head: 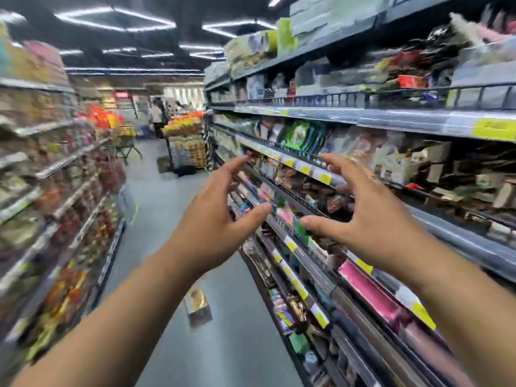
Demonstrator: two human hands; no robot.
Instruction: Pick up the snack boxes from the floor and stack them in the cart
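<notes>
One snack box [197, 303], pale with a gold and orange print, lies on the grey floor between my forearms, close to the foot of the right shelving. My left hand [215, 219] and my right hand [360, 216] are both raised in front of me at shelf height, fingers spread and loosely bent, palms facing each other. Neither hand holds anything. A gap of about a hand's width separates them. The cart for the boxes is not in view. The picture is blurred by motion.
Stocked shelves line the aisle on the left [55, 191] and on the right [391, 169]. A display stand of packaged goods [185, 146] stands at the aisle's far end beside a shopping cart [125, 141]. A person [157, 118] stands far off.
</notes>
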